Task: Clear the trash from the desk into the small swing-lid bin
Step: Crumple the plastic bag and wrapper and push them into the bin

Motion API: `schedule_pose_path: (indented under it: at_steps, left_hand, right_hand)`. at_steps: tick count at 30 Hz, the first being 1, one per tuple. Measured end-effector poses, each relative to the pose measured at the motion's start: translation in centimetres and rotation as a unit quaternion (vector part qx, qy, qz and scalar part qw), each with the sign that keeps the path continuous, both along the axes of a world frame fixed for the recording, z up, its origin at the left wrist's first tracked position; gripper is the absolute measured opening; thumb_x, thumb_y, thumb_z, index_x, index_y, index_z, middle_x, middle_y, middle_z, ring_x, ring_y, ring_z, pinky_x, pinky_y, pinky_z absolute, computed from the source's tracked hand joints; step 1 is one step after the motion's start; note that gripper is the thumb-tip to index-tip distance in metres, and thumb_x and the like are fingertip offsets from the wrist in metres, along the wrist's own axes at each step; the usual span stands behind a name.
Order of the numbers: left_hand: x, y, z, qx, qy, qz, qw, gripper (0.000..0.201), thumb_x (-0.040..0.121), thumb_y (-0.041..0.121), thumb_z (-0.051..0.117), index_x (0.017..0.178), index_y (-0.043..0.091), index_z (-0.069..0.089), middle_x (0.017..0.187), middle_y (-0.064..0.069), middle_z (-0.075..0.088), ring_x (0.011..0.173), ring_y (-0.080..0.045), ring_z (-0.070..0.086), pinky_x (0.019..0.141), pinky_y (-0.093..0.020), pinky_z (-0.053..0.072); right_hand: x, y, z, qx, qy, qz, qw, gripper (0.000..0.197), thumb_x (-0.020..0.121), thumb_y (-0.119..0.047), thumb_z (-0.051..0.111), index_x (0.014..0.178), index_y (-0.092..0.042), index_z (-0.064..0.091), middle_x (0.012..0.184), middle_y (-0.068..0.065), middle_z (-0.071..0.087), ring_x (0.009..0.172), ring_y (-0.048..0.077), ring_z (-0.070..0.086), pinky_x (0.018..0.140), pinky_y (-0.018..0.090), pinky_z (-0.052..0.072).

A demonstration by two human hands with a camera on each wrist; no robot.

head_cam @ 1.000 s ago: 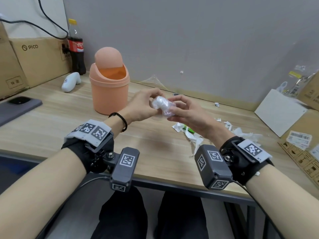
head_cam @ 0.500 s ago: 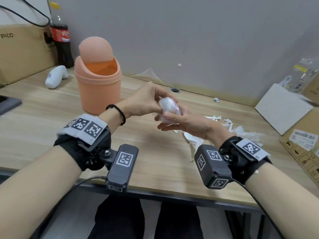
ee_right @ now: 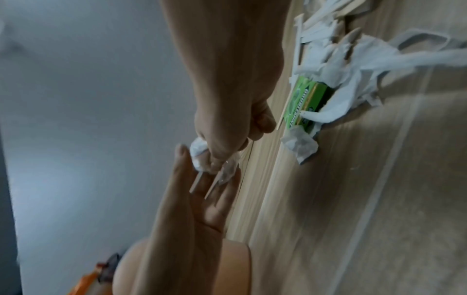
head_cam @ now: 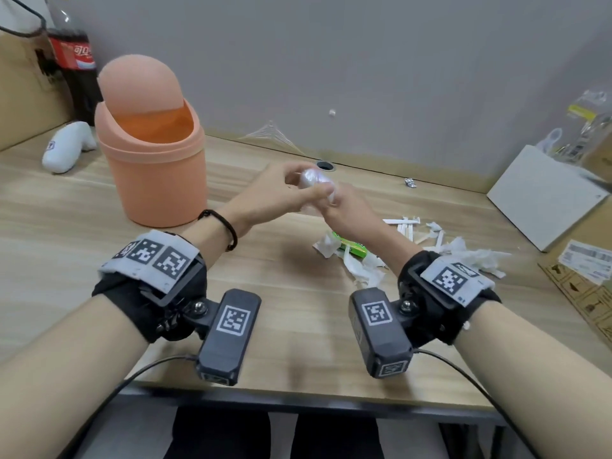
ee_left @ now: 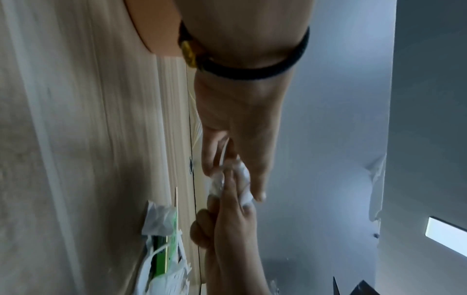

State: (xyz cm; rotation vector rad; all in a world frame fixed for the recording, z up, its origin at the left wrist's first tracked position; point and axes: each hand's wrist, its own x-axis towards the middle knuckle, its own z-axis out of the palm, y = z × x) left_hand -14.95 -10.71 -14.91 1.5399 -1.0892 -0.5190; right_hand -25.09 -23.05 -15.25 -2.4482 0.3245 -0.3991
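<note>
A crumpled wad of glossy clear plastic and white tissue (head_cam: 314,181) is sitting at centre frame in the head view, above the pale wood-grain desk (head_cam: 82,233), just right of the smooth, rounded peach plastic bin (head_cam: 155,173), whose domed swing lid (head_cam: 139,84) is standing tilted, exposing the orange interior. The left hand (head_cam: 281,190) is cupping the wad, fingers extended and lying close together along it, thumb pressing on top. The right hand (head_cam: 344,207) is pinching the wad between thumb and fingertips, its other fingers curling inward, as the right wrist view shows. In the lower right quarter, torn white tissue scraps (head_cam: 470,251), thin flat wooden sticks (head_cam: 409,225) and a glossy green carton (head_cam: 351,246) are lying heaped on the desk.
</note>
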Motion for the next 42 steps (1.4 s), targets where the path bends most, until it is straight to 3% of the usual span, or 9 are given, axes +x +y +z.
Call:
schedule_pose_path:
  at_steps: [5, 10, 17, 24, 29, 33, 35, 38, 42]
  left_hand:
    - [0.4, -1.0, -1.1, -0.021, 0.028, 0.058, 0.998, 0.022, 0.087, 0.017, 0.072, 0.108, 0.019, 0.067, 0.101, -0.005, 0.073, 0.076, -0.01, 0.068, 0.068, -0.023, 0.055]
    - [0.7, -0.4, -0.8, -0.035, 0.0, 0.092, 0.995, 0.02, 0.083, 0.013, 0.072, 0.094, 0.03, 0.067, 0.098, 0.001, 0.071, 0.082, -0.012, 0.067, 0.073, -0.03, 0.058]
    - [0.0, -0.6, -0.3, -0.059, 0.002, 0.097, 0.994, 0.018, 0.078, 0.01, 0.078, 0.09, 0.01, 0.065, 0.096, -0.015, 0.069, 0.077, -0.02, 0.066, 0.071, -0.043, 0.061]
    - [0.0, -1.9, -0.6, -0.072, -0.076, 0.154, 0.982, 0.028, 0.071, 0.01, 0.081, 0.068, 0.026, 0.058, 0.079, 0.002, 0.066, 0.064, -0.008, 0.062, 0.063, -0.03, 0.058]
    - [0.2, -2.7, -0.7, -0.021, -0.186, 0.224, 0.956, 0.017, 0.074, 0.019, 0.073, 0.071, 0.024, 0.057, 0.075, 0.012, 0.064, 0.067, -0.006, 0.059, 0.065, -0.025, 0.044]
    - [0.3, -3.0, -0.7, -0.03, -0.223, 0.266, 0.937, 0.011, 0.073, 0.018, 0.068, 0.074, 0.018, 0.058, 0.077, 0.005, 0.067, 0.072, -0.02, 0.06, 0.067, -0.034, 0.047]
    - [1.0, -2.8, -0.4, -0.039, -0.198, 0.261, 0.944, 0.01, 0.072, 0.019, 0.071, 0.075, 0.017, 0.061, 0.075, 0.008, 0.066, 0.072, -0.013, 0.06, 0.067, -0.033, 0.05]
    - [1.9, -1.7, -0.3, -0.065, -0.062, 0.183, 0.979, 0.014, 0.075, 0.013, 0.077, 0.085, 0.013, 0.067, 0.083, 0.005, 0.069, 0.073, -0.002, 0.062, 0.063, -0.026, 0.054]
    - [2.5, 0.1, 0.2, -0.066, 0.118, 0.034, 0.99, 0.029, 0.087, 0.011, 0.07, 0.115, 0.008, 0.066, 0.101, -0.006, 0.072, 0.086, -0.011, 0.069, 0.076, -0.028, 0.058]
  right_hand:
    - [0.6, -0.4, -0.1, -0.037, 0.019, 0.003, 0.999, 0.02, 0.1, -0.028, 0.045, 0.093, -0.019, 0.061, 0.088, -0.004, 0.068, 0.082, 0.016, 0.061, 0.069, 0.03, 0.046]
    - [-0.7, -0.9, 0.2, 0.198, 0.04, 0.06, 0.978, 0.012, 0.1, -0.029, 0.052, 0.093, -0.022, 0.058, 0.077, -0.007, 0.053, 0.063, 0.007, 0.052, 0.062, 0.023, 0.043]
    - [-2.2, -1.9, 0.8, 0.425, 0.042, 0.065, 0.902, 0.046, 0.102, -0.04, 0.04, 0.134, -0.009, 0.054, 0.127, 0.018, 0.063, 0.113, 0.033, 0.064, 0.1, 0.042, 0.051]
    - [-1.2, -1.6, 0.2, 0.395, -0.084, -0.019, 0.914, 0.027, 0.098, -0.022, 0.056, 0.114, -0.002, 0.063, 0.094, 0.018, 0.07, 0.073, 0.021, 0.072, 0.068, 0.03, 0.06]
    - [0.8, 0.0, -0.9, 0.355, -0.139, -0.124, 0.916, 0.029, 0.099, -0.021, 0.052, 0.102, 0.004, 0.067, 0.081, 0.016, 0.069, 0.074, 0.029, 0.073, 0.07, 0.036, 0.062]
    - [1.7, 1.5, -0.2, 0.325, -0.117, -0.111, 0.932, 0.034, 0.078, -0.018, 0.046, 0.066, -0.029, 0.076, 0.07, 0.002, 0.058, 0.073, 0.02, 0.058, 0.086, 0.043, 0.054]
    - [1.2, 1.7, 0.8, 0.36, -0.091, -0.086, 0.925, 0.035, 0.07, -0.014, 0.047, 0.063, -0.032, 0.076, 0.082, 0.009, 0.059, 0.082, 0.021, 0.057, 0.088, 0.038, 0.051]
    - [-0.3, 0.2, 1.4, 0.419, -0.075, -0.021, 0.905, 0.03, 0.09, -0.003, 0.047, 0.089, -0.016, 0.074, 0.093, 0.013, 0.072, 0.094, 0.025, 0.07, 0.09, 0.033, 0.056]
    - [-2.4, -1.5, 1.2, 0.473, -0.085, 0.066, 0.875, 0.021, 0.094, -0.01, 0.055, 0.11, -0.007, 0.069, 0.105, 0.013, 0.072, 0.099, 0.025, 0.071, 0.083, 0.031, 0.059]
